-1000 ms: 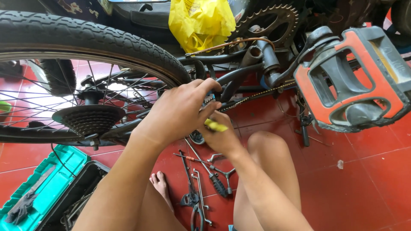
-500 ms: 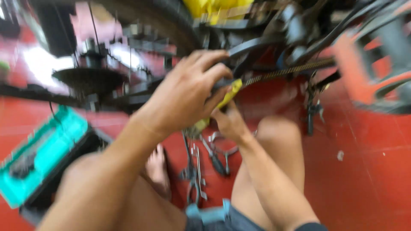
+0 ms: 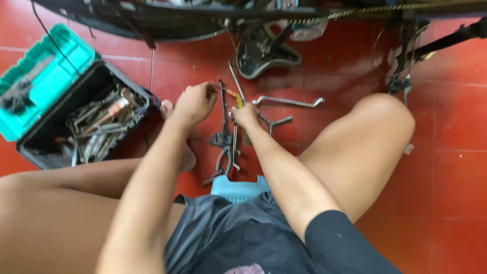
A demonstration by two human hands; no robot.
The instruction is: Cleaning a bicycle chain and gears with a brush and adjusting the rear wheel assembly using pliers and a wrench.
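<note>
Spreading across the whole view, the red tiled floor [image 3: 446,152] carries everything else; along the top edge runs the dark frame of a bicycle [image 3: 203,15] with its chain [image 3: 385,7] stretched to the right. At the left stands an open toolbox [image 3: 76,127], its teal lid [image 3: 40,76] thrown back and its black tray full of metal tools. Between the person's bare knees, a scatter of hand tools lies on the tiles: a long bent wrench [image 3: 286,101] and pliers [image 3: 225,142] just below the hands. The left hand [image 3: 195,101] is curled into a loose fist, pinching the end of a thin orange-handled tool [image 3: 228,92]. The right hand [image 3: 246,115] is closed around a small yellow-handled tool [image 3: 238,101], just beside the left, both low over the tool pile
</note>
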